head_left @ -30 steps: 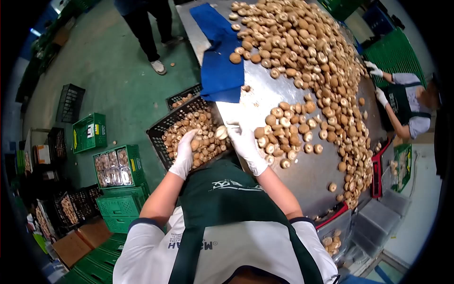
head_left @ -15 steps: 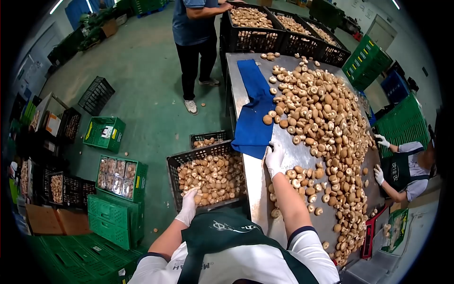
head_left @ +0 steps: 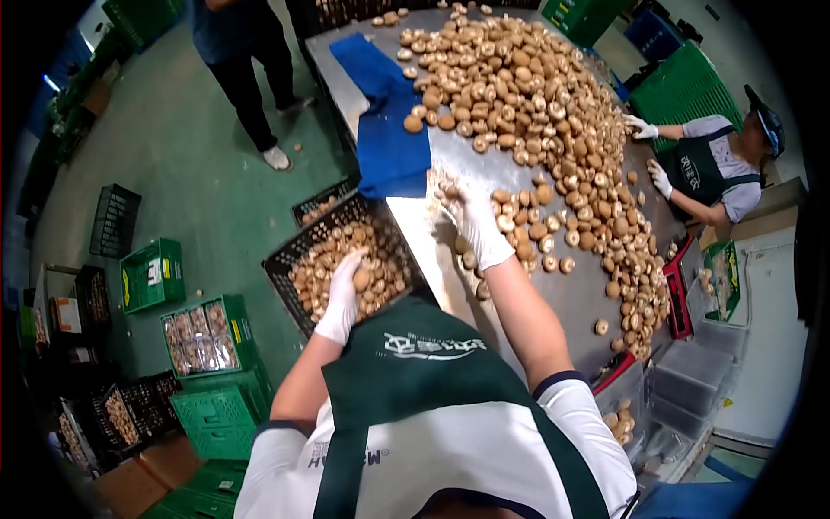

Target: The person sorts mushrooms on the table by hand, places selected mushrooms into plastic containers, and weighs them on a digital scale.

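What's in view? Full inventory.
mushrooms: uncountable, brown and cream, table and crates
table: one, grey, centre right
cloth: one, blue, table's left edge
black crates: several, black, around table, far left
green crates: several, green, floor left, beyond table
packs: several, clear, in left green crate
bins: several, clear, lower right
cardboard: count unclear, brown, lower left
co-worker: one, green apron, across table
standing person: one, dark trousers, upper left
left hand: one, white glove, at near crate's mushrooms
right hand: one, white glove, by cloth
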### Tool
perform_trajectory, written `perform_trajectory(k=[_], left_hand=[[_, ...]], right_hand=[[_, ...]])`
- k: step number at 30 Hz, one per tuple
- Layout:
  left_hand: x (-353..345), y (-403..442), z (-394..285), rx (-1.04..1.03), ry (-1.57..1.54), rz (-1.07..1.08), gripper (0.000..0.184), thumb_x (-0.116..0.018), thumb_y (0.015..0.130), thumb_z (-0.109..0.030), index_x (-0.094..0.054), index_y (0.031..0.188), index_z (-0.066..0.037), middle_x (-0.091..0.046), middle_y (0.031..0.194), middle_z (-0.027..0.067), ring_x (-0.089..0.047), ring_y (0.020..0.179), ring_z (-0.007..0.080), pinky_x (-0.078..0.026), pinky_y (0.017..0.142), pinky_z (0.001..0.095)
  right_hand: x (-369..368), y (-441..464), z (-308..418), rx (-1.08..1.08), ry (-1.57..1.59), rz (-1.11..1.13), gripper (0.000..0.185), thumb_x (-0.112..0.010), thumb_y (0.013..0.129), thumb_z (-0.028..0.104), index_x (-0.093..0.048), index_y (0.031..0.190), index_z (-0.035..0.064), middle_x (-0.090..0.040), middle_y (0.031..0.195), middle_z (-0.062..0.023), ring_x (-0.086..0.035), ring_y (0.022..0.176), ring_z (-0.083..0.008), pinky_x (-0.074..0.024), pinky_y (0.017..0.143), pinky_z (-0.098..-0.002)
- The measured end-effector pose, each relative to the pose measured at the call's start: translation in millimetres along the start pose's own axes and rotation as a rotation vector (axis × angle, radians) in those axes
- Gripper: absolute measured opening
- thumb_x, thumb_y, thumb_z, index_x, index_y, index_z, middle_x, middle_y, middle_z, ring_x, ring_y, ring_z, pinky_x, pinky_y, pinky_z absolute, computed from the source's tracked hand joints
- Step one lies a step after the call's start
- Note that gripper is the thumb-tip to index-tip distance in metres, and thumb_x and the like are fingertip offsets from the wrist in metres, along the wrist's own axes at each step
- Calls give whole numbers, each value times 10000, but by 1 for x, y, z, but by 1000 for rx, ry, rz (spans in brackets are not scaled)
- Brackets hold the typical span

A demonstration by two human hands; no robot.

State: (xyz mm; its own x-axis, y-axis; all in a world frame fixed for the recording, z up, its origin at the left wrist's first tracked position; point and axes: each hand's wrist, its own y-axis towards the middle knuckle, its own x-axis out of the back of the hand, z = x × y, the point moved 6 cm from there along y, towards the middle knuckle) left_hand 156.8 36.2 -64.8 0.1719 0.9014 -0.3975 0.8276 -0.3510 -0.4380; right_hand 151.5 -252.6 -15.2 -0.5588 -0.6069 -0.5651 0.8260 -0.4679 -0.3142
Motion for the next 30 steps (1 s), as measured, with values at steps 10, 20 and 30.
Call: perform_trajectory(k=[10,20,30], left_hand=[[-107,-40,-91,-470,374,201,418,-664,875,-59,-577,1284,-39,-596,1018,21,-571,887,100,-474,796,240],[-61,-68,-128,-811,637,-131,327,-744,763,-37,-658,1078,-38,-604,1041,92,-589,980,225,-473,878,322],[-23,-88,-129,-893,593,-251,178,-731,782,-125,-668,939,-68,-632,940,95,-602,906,268,-468,849,366]], right_hand=[[-70,-85,6,4,-161,63,215,-576,977,162,-527,1124,13,-611,959,-82,-674,866,-218,-564,755,-305],[-121,-96,-65,-221,-108,271,189,-568,981,146,-593,1153,72,-615,986,-8,-579,865,-83,-467,733,-219],[-161,-121,-79,-140,-422,567,387,-461,1018,244,-525,1290,-25,-591,1223,-134,-551,1155,-204,-413,1037,-338]])
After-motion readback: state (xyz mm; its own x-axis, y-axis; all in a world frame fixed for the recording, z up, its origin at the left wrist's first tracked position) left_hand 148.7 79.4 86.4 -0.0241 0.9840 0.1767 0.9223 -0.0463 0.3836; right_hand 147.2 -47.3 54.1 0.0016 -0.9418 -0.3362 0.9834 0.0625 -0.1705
